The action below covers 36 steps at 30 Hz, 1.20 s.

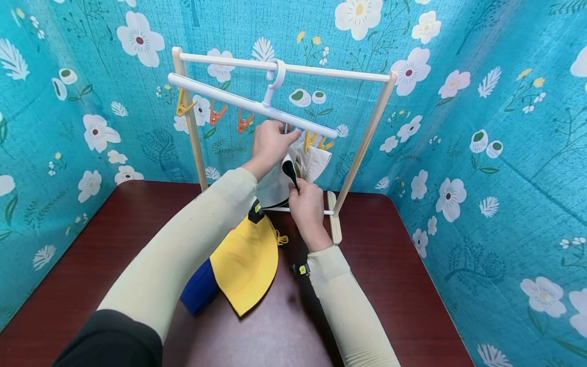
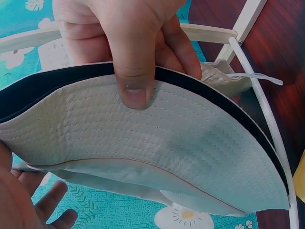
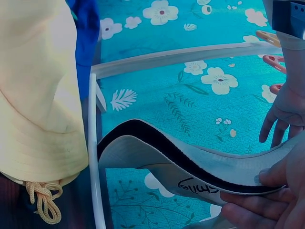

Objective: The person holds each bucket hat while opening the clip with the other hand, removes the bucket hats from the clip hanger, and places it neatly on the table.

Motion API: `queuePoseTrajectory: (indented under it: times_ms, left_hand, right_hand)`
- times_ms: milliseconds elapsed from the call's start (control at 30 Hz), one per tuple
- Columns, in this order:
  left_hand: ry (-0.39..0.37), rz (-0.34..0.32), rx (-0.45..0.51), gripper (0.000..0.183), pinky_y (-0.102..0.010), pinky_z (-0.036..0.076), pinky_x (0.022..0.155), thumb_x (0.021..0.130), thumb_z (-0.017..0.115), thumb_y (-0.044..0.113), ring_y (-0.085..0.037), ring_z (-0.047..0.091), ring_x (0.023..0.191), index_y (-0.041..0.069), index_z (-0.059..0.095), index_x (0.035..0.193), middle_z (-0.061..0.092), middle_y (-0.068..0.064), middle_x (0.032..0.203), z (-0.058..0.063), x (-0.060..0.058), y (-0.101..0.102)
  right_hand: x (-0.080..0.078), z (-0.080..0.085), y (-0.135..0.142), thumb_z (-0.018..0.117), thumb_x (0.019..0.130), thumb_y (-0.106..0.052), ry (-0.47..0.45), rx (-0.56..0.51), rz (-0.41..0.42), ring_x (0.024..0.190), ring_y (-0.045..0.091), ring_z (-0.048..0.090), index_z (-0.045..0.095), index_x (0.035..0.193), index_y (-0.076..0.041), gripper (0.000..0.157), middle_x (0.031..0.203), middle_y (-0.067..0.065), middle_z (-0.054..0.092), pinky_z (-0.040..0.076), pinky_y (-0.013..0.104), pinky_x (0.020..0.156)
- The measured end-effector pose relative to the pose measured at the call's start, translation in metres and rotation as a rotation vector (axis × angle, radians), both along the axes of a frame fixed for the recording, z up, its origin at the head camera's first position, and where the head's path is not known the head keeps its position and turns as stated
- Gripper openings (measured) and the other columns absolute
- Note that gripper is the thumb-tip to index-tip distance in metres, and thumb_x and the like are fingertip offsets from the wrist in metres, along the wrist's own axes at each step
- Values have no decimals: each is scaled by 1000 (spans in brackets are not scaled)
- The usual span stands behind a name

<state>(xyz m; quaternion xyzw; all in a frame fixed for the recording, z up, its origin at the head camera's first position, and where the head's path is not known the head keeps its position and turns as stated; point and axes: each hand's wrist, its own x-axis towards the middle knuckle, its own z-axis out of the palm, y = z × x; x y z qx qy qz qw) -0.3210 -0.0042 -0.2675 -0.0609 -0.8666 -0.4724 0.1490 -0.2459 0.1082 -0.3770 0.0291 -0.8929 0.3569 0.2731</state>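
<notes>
A white bucket hat (image 2: pixel 200 129) with a dark lining and stitched brim hangs below the white clip hanger (image 1: pixel 220 96). My right hand (image 1: pixel 307 206) pinches the brim, thumb (image 2: pixel 136 93) flat on the stitched side. "Smile" lettering shows beside those fingers in the right wrist view. Just under the hanger bar, my left hand (image 1: pixel 270 142) holds the hat's upper edge between thumb and forefinger, its other fingers (image 3: pixel 281 126) hanging loose. That pinch is mostly hidden. Beside it, yellow clips (image 1: pixel 311 140) grip a pale cloth (image 1: pixel 315 164) with faint print.
A wooden rack (image 1: pixel 367 145) carries the hanger, which slopes down to the right. Orange clips (image 1: pixel 244 121) and another yellow clip (image 1: pixel 183 104) hang at its left. A yellow bucket hat (image 1: pixel 247 260) with a cord lies on the dark red table (image 1: pixel 376 275), overlapping something blue (image 1: pixel 200 288).
</notes>
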Motion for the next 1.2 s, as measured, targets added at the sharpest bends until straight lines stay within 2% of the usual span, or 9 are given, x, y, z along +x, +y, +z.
queuePoseTrajectory:
  times_ms: [233, 567, 800, 1033, 1200]
  left_hand:
    - [6, -12, 15, 31, -28, 30, 46, 95, 71, 46, -16, 43, 52, 19, 75, 81, 54, 0, 58, 0, 2, 0]
    - [4, -25, 14, 37, -28, 30, 46, 96, 70, 47, -17, 42, 52, 11, 78, 90, 55, 0, 59, 0, 1, -1]
    - [19, -36, 25, 39, -29, 29, 45, 96, 70, 46, -17, 41, 50, 10, 76, 83, 50, 0, 55, 0, 2, -1]
    - [19, -42, 31, 41, -28, 30, 45, 96, 70, 47, -17, 42, 51, 8, 76, 82, 49, 0, 55, -1, 0, -1]
    - [21, -50, 47, 40, -29, 31, 45, 96, 70, 46, -17, 42, 50, 13, 71, 74, 48, 0, 53, -2, -1, -3]
  right_hand:
    - [3, 0, 0, 65, 101, -19, 13, 21, 0, 46, 18, 48, 56, 65, -16, 37, 49, -1, 46, 34, 31, 42]
    - [7, -3, 0, 66, 100, -19, 33, 30, -15, 47, 18, 50, 57, 66, -16, 35, 50, -1, 49, 35, 32, 43]
    - [9, -3, 1, 66, 99, -18, 31, 19, -5, 45, 17, 47, 54, 64, -16, 38, 49, -1, 44, 33, 31, 41]
    - [13, -4, 2, 66, 100, -18, 30, 1, 2, 43, 15, 45, 54, 64, -16, 38, 49, -2, 43, 32, 30, 40]
    - [14, -5, 3, 66, 100, -19, 32, 2, 1, 42, 15, 44, 52, 63, -16, 40, 49, -2, 43, 31, 30, 40]
